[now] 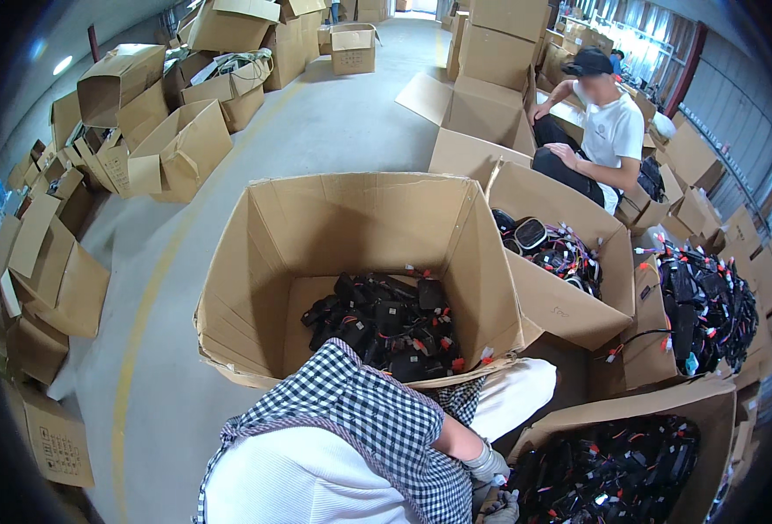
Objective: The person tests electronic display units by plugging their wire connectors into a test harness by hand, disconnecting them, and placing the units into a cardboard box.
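Out over grey warehouse floor point(386, 105) | now, just right of left hand point(488, 463) and right hand point(501, 508), both near: black wired parts point(613, 472), long axes jumbled | fingers' hold: can't tell

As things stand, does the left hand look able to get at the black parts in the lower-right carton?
Probably yes: the left hand is right beside the black parts, and the lower-right carton is open at the top, with no flap over them.
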The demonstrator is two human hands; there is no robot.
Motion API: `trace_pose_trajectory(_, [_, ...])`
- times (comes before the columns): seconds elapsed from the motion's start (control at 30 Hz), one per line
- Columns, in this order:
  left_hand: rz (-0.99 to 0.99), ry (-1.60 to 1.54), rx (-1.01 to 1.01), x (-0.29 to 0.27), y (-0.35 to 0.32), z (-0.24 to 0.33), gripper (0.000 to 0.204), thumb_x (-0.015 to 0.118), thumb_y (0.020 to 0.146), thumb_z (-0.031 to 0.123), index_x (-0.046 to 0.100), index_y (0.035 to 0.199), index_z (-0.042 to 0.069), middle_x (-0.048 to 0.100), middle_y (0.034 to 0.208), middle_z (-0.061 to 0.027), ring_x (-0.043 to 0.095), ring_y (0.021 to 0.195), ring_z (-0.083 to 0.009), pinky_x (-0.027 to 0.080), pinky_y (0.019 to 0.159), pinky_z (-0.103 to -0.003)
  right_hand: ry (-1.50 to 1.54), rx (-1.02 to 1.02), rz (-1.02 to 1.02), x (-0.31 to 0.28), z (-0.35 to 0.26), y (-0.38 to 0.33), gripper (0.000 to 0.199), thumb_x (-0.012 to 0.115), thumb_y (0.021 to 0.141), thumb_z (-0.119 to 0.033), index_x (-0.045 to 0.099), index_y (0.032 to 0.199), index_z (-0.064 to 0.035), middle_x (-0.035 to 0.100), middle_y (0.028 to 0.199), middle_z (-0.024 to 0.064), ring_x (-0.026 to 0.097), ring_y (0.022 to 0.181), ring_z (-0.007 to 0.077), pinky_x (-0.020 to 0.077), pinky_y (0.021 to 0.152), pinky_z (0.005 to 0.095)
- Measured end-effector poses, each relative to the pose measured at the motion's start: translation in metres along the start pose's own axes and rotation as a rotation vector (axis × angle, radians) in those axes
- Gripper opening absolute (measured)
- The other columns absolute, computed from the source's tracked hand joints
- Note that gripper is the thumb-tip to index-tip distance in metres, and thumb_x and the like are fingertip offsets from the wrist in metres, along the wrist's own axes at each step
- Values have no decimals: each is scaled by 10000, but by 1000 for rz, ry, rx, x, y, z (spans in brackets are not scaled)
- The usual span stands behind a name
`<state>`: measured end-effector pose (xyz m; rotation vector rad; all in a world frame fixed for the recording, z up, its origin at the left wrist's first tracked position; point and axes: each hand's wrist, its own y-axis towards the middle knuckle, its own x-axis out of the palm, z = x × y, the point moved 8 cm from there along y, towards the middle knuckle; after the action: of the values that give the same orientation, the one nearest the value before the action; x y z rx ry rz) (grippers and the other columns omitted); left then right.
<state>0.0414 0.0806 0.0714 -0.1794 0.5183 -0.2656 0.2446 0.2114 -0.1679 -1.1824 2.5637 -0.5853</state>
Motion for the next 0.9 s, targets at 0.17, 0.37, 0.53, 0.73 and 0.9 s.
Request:
trace_pose_trajectory(0.17, [-105,-58,59,51,46,-41,374,601,710,106,545,1075,48,606,959,-181,576,925,-338,450,777,-405,540,301,480,80,-170,-114,188,586,811,-203,598,759,-22,473,557,-7,413,454,90,328,409,220])
trace_pose_trajectory(0.37, [6,79,131,5,9,8,287,584,729,118,569,1002,29,614,928,-191,583,897,-352,455,768,-426,491,155,357,61,-156,-82,264,579,825,-268,612,882,-12,602,726,68,561,627,158,451,540,258])
trace_pose_trajectory(0.53, [32,179,254,-9,-2,34,237,510,787,207,589,918,26,616,912,-203,579,860,-383,459,748,-436,371,-14,336,64,-194,-90,300,547,867,-338,611,867,-45,601,748,-2,565,652,129,443,603,229])
trace_pose_trajectory(0.73, [-199,35,228,-14,-33,51,228,500,809,221,603,913,46,618,879,-216,582,840,-393,467,733,-432,696,109,330,80,-190,-88,256,600,847,-318,584,819,-64,592,721,37,461,477,87,347,420,224])
trace_pose_trajectory(0.9, [-211,146,123,-1,-28,39,296,465,859,233,536,1081,51,596,1004,-215,559,947,-383,440,812,-421,653,76,673,50,-143,-102,283,601,848,-360,599,741,-99,519,575,-28,398,400,67,284,368,226])
